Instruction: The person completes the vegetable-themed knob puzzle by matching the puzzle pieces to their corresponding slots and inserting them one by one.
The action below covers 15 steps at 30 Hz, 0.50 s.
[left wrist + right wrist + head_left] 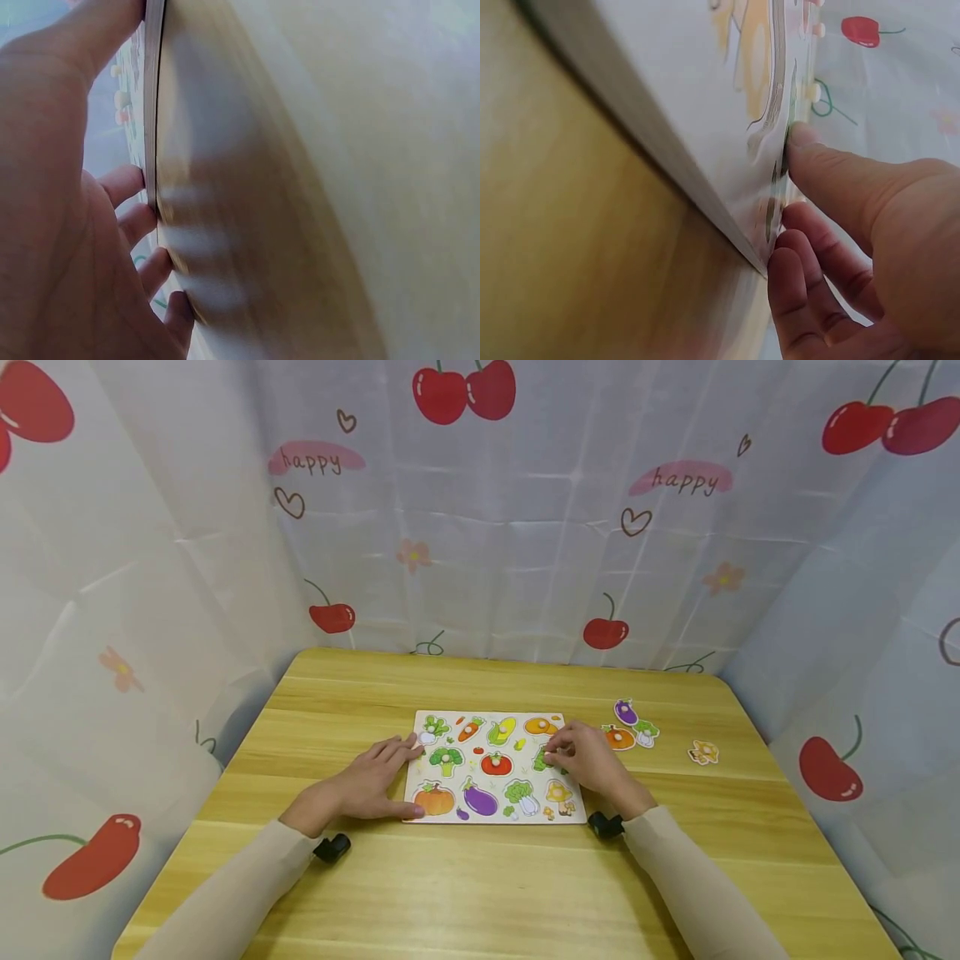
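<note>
A white wooden vegetable puzzle board lies flat near the middle of the table. My left hand rests at its left edge, fingers extended over the upper left and thumb at the lower left corner. In the left wrist view, several fingertips lie along the board's edge. At the right side, my right hand pinches a green vegetable piece, mostly hidden by the fingers. The right wrist view has the thumb against that green part. Knobbed broccoli and tomato pieces sit in the board.
Right of the board lie loose pieces: an eggplant, a pumpkin, a leafy green and, farther right, mushrooms. The wooden table is bordered by a cherry-print curtain behind and at both sides.
</note>
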Motion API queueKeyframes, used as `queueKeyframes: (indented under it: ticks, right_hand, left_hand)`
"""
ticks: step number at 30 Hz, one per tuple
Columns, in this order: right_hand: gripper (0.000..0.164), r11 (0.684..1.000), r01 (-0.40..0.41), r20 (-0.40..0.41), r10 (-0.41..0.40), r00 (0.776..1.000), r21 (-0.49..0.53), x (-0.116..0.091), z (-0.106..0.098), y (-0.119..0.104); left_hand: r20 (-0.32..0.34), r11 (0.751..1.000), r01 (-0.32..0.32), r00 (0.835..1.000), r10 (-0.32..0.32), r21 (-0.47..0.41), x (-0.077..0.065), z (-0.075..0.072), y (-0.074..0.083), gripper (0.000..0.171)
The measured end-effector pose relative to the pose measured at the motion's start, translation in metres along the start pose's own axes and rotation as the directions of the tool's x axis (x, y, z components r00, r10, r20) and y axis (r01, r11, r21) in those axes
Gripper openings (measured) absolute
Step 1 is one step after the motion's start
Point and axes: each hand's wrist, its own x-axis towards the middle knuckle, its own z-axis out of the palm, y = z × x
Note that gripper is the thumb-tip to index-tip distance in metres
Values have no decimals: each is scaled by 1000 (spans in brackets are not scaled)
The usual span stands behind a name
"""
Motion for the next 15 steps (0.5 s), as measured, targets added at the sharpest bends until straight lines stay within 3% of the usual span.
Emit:
queueKeyframes:
  ticks: [15]
  right_hand:
    - [9, 1000, 7, 3, -7, 1000, 19, -2, -2, 3]
  left_hand:
    - [-3, 1000, 3, 1000, -3, -12, -1, -1, 2, 116]
